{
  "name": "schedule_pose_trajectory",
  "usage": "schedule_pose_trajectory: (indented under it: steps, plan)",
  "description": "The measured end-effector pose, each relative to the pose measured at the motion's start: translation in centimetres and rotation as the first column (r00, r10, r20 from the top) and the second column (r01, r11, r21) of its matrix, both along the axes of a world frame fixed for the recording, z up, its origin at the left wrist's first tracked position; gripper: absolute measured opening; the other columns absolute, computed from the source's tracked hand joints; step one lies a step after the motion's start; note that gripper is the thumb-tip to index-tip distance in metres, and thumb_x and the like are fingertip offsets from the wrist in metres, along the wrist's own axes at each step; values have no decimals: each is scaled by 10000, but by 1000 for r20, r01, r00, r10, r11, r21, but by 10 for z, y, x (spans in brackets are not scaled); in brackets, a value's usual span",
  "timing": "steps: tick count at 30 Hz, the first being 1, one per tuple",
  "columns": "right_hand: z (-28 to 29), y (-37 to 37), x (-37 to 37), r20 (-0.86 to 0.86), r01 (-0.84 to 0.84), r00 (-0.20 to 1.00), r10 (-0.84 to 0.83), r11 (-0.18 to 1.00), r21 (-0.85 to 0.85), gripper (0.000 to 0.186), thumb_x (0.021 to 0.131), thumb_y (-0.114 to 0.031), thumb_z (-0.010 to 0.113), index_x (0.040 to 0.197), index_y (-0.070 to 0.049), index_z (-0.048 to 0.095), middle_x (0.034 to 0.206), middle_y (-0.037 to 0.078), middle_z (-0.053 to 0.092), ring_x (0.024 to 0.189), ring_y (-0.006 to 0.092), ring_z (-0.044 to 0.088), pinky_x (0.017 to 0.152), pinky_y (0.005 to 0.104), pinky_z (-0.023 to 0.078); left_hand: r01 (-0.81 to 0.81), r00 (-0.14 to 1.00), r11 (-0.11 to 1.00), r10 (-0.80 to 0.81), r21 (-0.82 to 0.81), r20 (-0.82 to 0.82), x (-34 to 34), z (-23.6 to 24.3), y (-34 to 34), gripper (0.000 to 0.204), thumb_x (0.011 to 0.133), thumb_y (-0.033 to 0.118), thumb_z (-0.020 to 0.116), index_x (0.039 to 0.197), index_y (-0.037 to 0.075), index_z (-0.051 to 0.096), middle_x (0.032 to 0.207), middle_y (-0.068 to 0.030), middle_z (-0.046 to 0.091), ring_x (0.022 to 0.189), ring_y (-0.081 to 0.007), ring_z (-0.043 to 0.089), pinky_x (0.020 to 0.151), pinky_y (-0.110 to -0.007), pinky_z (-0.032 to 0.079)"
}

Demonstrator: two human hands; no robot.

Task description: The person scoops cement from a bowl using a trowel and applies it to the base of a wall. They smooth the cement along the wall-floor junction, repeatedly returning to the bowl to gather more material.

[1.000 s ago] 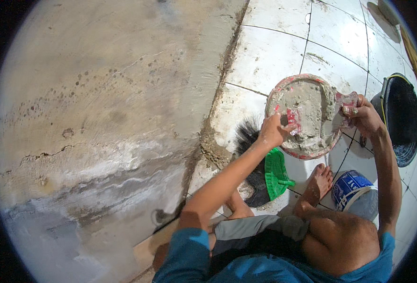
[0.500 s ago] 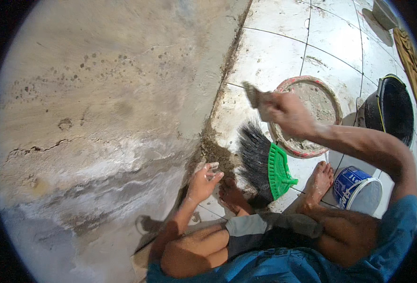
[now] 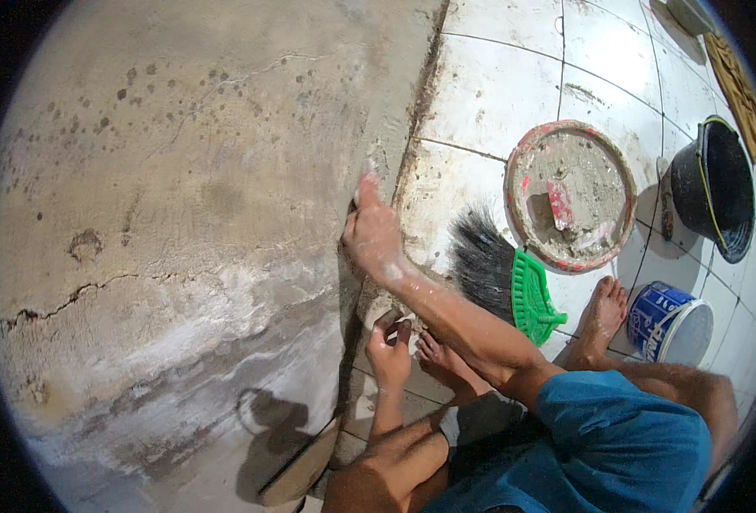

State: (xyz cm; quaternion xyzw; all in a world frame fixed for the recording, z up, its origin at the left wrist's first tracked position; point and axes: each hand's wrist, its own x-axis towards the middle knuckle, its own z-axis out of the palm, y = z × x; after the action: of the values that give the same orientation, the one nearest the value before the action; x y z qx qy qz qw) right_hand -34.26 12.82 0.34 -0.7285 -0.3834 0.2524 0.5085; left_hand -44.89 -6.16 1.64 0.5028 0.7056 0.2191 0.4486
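My right hand reaches across to the foot of the wall. Its index finger lies along the damp grey mortar strip and the other fingers are curled; whatever they grip is hidden against the wall. Lower down, beside my left foot, my left hand is held with loosely bent fingers apart, nothing visible in it. A round red-rimmed tray on the tiles holds wet mortar, with a red, mortar-smeared piece lying in it.
A black broom head with a green plastic base lies between the tray and my feet. To the right are a black bucket, a narrow tool beside it, and a blue-and-white pail. A brown cloth lies at the far right.
My right hand has swung left from beside the tray to the wall; the mortar-covered blade it carried is no longer plain to see. My left hand has curled its fingers more.
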Motion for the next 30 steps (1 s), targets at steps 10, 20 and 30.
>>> schedule_pose_trajectory:
  steps: [10,20,30]
  plan:
    - [-10,-58,56,-277,-154,956,97,969,-193,252,900,-128,551,986,35,723,662,210,669,620,275,703,587,423,529,-115,986,993,116,-13,119,-33,-16,-16,303,971,91,720,1217,-64,636,1105,-103,700,1013,-160,651,893,-305,516]
    - [14,62,112,-929,-218,355,-110,956,-196,96,946,23,484,874,54,539,796,128,529,639,274,630,664,567,687,-129,979,991,131,-21,158,-23,-12,-21,341,983,159,722,1223,-65,631,1110,-96,703,996,-153,656,884,-292,517]
    - [107,135,178,-819,-229,542,188,971,71,143,944,-29,547,994,105,535,883,186,578,763,351,694,740,511,700,-113,959,994,111,-7,259,-22,-36,-29,302,956,77,673,1207,-83,621,1080,-114,716,974,-184,669,884,-326,524]
